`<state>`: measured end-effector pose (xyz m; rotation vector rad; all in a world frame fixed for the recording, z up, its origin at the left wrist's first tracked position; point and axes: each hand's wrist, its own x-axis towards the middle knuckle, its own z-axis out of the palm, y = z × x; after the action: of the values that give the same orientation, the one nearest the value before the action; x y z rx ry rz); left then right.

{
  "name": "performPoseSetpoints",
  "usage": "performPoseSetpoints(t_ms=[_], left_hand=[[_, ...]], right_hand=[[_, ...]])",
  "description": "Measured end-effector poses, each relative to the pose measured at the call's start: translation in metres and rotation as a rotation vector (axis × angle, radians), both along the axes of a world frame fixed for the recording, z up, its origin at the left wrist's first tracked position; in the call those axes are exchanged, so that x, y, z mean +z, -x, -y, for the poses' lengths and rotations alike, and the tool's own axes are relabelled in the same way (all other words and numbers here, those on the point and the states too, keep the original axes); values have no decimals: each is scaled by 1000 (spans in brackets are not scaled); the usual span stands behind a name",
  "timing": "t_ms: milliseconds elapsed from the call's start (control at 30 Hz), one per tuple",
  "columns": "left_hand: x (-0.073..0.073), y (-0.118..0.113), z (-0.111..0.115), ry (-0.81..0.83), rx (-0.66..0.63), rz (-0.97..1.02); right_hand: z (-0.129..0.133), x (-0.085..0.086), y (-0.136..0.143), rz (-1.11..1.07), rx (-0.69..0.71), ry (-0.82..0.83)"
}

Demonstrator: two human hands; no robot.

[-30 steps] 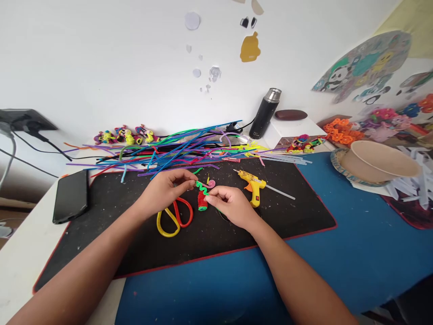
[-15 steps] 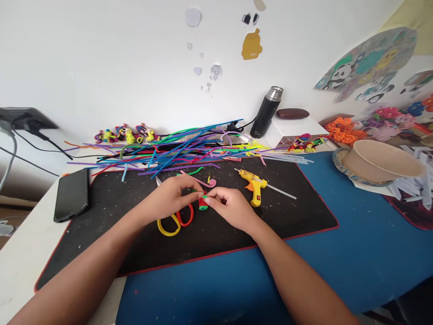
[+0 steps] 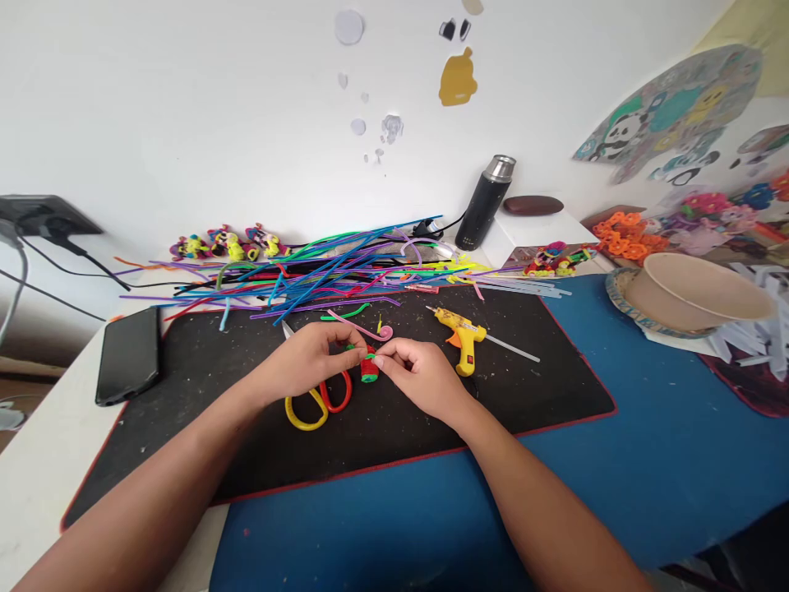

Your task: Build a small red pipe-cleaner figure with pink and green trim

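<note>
Over the middle of the black mat, my left hand [image 3: 317, 355] and my right hand [image 3: 414, 370] meet fingertip to fingertip. Both pinch a short green pipe cleaner [image 3: 371, 356] stretched between them. Just below and behind it sits a small red roll with a green end [image 3: 369, 372], partly covered by my fingers; whether they touch it I cannot tell. Scissors [image 3: 314, 409] with yellow and red handles lie under my left hand, blades mostly hidden. A yellow glue gun [image 3: 462, 337] lies right of my right hand. A pink coiled pipe cleaner [image 3: 383, 332] is behind my fingertips.
Many loose pipe cleaners [image 3: 320, 275] lie along the wall, beside small colourful figures [image 3: 225, 244]. A phone [image 3: 129, 355] rests at the left. To the right stand a black flask [image 3: 485, 205] and a beige bowl [image 3: 708, 289]. The mat [image 3: 530, 395] has a red edge.
Both hands stay nearly in place, still pinching the green pipe cleaner. My fingertips have drawn slightly apart, so more of the green piece and the red roll shows.
</note>
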<state>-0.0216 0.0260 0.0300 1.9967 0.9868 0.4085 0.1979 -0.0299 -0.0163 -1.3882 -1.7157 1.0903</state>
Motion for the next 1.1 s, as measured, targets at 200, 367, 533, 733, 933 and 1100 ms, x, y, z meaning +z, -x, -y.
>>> performPoseSetpoints(t_ms=[200,367,533,733,933,1100], left_hand=[[-3,0,-1,34,-29,-4],[-4,-1,0,69,-5,-32],[-4,-1,0,88,-14,-25],[-4,0,-2,123,-18,-5],[-3,1,-2,135,-8,-39],[-4,-3,1,136,28,-53]], right_hand=[[0,1,1,40,3,-31],[0,2,1,60,4,-40],[1,2,2,62,-6,-54],[0,2,1,88,-12,-95],[0,0,1,95,-12,-106],[0,-1,3,97,-16,-106]])
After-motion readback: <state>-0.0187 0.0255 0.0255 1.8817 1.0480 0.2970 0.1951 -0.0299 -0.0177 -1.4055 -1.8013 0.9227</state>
